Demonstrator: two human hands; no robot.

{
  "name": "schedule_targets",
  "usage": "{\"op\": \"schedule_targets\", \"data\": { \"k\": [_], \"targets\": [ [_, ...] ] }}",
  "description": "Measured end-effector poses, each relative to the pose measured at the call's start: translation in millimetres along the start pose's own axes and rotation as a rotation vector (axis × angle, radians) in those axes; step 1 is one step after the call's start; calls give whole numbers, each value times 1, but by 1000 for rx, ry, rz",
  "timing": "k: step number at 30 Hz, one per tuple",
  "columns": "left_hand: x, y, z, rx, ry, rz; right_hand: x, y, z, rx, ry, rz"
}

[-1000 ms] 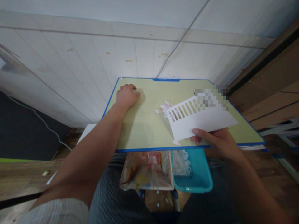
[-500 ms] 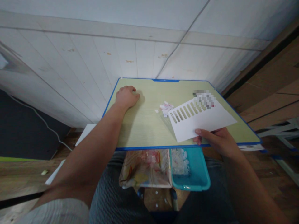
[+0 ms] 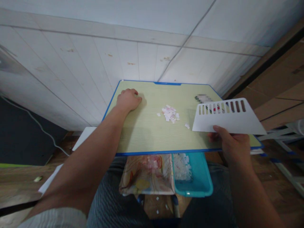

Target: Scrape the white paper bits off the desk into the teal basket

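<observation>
My right hand pinches the lower edge of a white slotted card, thumb on top and fingers behind. A row of long rounded slots runs along the card's upper part. It is held tilted above the right side of the folding table. My left hand rests on the table's far left part, fingers loosely bent and thumb apart, with nothing visible in it. A small heap of pale paper bits lies mid-table between the hands. One stray scrap lies closer to the card.
A blurred item lies at the table's far right. Below the near edge are a patterned cloth-lined container and a turquoise basket with white scraps. A white panelled wall stands behind; brown boards are at right.
My right hand has moved the slotted card right, away from the paper heap, and turned it more level. The heap and a stray scrap now show fully. My left hand stays put.
</observation>
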State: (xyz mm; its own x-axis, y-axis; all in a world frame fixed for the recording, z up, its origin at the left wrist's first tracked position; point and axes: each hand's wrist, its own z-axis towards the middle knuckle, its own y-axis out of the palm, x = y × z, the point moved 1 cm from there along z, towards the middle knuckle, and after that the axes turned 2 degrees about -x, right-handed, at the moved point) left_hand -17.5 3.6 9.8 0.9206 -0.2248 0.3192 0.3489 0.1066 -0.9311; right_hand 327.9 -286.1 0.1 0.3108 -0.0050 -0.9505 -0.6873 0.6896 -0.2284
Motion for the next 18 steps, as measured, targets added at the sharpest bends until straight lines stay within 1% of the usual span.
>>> {"op": "schedule_targets", "data": {
  "k": [3, 8, 11, 13, 18],
  "targets": [
    [0, 0, 0, 0, -8, -10, -4, 5, 6, -23, -18, -27],
    [0, 0, 0, -3, -18, -20, -8, 20, 10, -131, -55, -61],
    [-1, 1, 1, -9, -19, -15, -9, 27, 8, -101, -92, -26],
    [-1, 1, 1, -4, -15, -11, -9, 28, 10, -58, -82, -23],
    [-1, 3, 2, 6, -13, -9, -1, 16, 32, -22, 46, -64]
  ]
}}
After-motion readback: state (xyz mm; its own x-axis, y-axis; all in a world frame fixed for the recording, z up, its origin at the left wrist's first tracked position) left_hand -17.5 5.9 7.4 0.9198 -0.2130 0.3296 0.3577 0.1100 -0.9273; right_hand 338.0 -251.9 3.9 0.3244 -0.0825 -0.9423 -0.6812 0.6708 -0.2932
